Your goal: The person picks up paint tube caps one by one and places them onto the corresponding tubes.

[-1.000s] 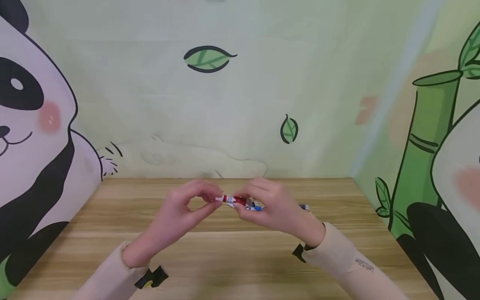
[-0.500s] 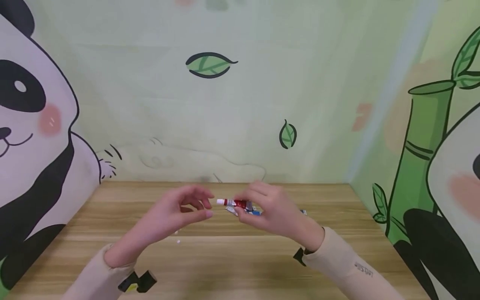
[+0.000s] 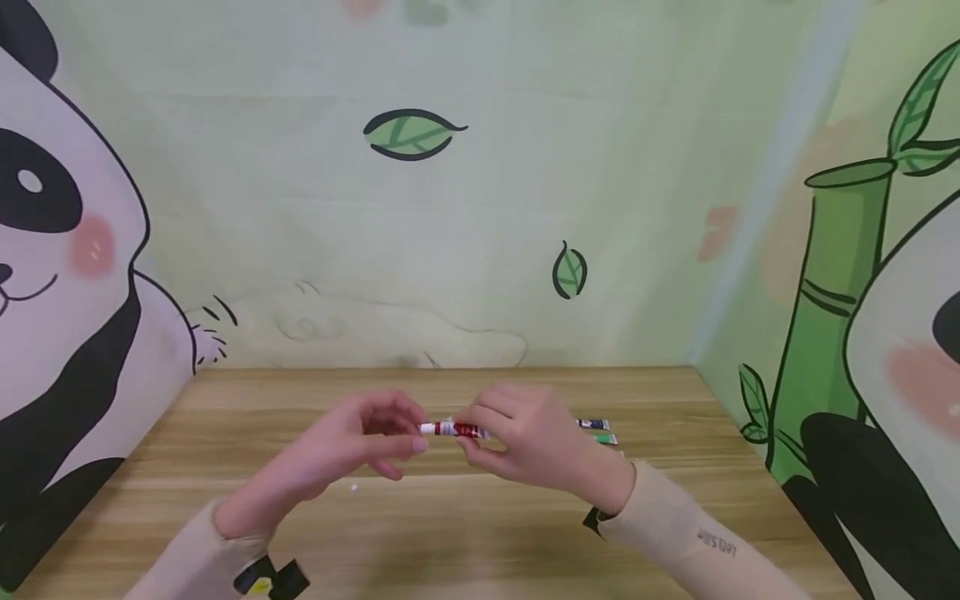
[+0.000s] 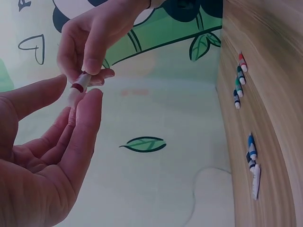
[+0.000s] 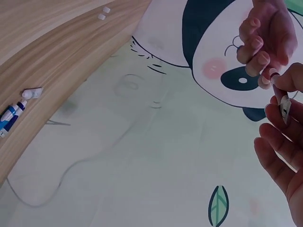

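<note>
The right hand (image 3: 536,437) clamps a red tube (image 3: 459,430) between thumb and fingers, above the desk (image 3: 480,533) and clear of it. The tube points left, its white cap (image 3: 427,429) toward the left hand (image 3: 337,442). The left hand's thumb and fingers are apart and bent around the cap, which lies between their tips; the thumb is on one side, the forefinger on the other. Whether any of them touches the cap, I cannot tell. The tube's right end is hidden in the right hand in the head view; the right wrist view shows its flat white end (image 5: 285,108) between the fingers.

The tubes are the containers here, and what is in them cannot be seen. Other tubes lie on the desk in two groups. On the right are four in a row: another red one (image 4: 243,62), a dark green one (image 4: 241,74), a lighter green one (image 4: 239,88) and a navy one (image 4: 236,99). Well apart to the left is a close group of three: a blue one (image 4: 252,145), a dark blue one (image 4: 250,161) and a white one (image 4: 256,182). Farther left, two small white pieces (image 5: 102,17) lie near each other.

At the far side stands a pale wall (image 3: 480,200) with painted leaves; a painted panda (image 3: 97,242) is on the left and painted bamboo (image 3: 832,300) on the right.
</note>
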Available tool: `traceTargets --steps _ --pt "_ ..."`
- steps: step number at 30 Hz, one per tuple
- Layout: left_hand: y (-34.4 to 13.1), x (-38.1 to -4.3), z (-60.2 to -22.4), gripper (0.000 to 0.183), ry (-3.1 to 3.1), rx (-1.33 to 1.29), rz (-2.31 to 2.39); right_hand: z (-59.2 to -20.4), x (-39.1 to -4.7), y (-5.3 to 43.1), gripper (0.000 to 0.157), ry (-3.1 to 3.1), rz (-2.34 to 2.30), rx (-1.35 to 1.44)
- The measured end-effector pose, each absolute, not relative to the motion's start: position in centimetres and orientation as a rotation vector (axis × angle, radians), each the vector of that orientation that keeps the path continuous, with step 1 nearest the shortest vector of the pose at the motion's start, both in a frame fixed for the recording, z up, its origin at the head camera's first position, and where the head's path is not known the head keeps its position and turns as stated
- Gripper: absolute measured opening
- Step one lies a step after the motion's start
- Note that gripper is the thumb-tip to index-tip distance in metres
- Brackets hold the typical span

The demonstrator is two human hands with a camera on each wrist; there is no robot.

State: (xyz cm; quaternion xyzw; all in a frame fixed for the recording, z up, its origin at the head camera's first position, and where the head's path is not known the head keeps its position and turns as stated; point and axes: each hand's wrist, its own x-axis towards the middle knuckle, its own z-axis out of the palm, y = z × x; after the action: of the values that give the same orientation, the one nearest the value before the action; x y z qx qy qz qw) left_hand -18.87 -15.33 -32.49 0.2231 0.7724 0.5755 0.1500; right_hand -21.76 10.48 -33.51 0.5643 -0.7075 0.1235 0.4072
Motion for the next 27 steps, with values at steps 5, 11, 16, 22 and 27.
traceTargets --steps 5,11,16,22,27 --pt "-15.3 -18.8 -32.9 0.032 2.201 0.633 1.7 -34.0 -21.6 10.5 0.013 -1.795 0.277 1.424" --pt "-15.2 -18.9 -33.2 0.029 2.223 0.628 1.716 -34.2 -21.7 10.4 0.013 -1.801 0.279 1.422" --pt "-15.2 -18.8 -33.7 0.027 2.224 0.633 1.74 -34.2 -21.7 10.1 0.013 -1.794 0.287 1.425" --pt "-15.0 -18.8 -33.6 0.023 2.303 0.649 1.736 -34.1 -21.8 9.9 0.012 -1.798 0.315 1.43" --pt "-14.9 -18.6 -33.5 0.018 2.428 0.686 1.681 -34.2 -21.8 9.8 0.01 -1.821 0.359 1.436"
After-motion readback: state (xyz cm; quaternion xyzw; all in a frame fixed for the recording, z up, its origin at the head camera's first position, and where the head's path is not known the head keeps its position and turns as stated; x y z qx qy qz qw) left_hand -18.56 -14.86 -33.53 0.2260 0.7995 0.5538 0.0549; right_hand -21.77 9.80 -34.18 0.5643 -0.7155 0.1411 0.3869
